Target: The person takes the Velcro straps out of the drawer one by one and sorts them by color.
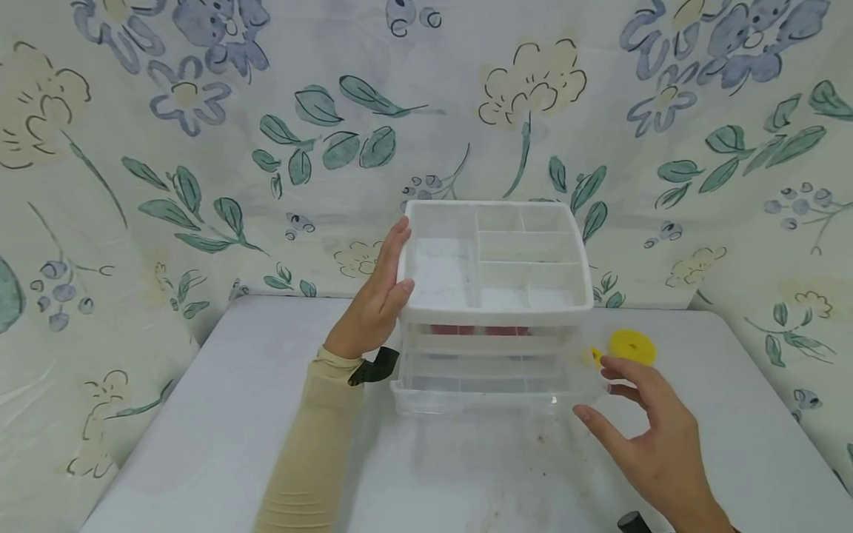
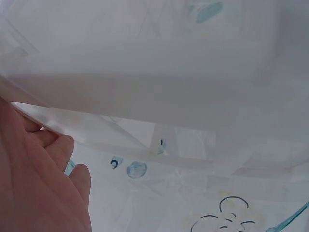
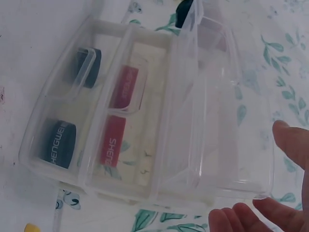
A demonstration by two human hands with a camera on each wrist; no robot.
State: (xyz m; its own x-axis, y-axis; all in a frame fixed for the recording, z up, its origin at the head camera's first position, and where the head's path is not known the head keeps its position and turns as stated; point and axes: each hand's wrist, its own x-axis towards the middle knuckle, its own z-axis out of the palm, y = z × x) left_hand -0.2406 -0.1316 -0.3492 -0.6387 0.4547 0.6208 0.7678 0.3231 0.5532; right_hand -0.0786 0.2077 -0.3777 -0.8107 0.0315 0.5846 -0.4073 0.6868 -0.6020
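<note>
One white organizer [image 1: 496,315] — left hand [image 1: 372,307] against its side, right hand [image 1: 656,429] beside.

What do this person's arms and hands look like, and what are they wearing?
The left hand is ungloved; a fitted tan fabric sleeve, wrinkled along the forearm, ends near the wrist, where a small black attachment sits. The right hand is ungloved too; its forearm is mostly out of view, so its sleeve can't be described.

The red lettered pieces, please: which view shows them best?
The right wrist view: both red pieces and their lettering show inside the organizer. The head view shows only red strips below the top tray; the left wrist view, none.
</note>
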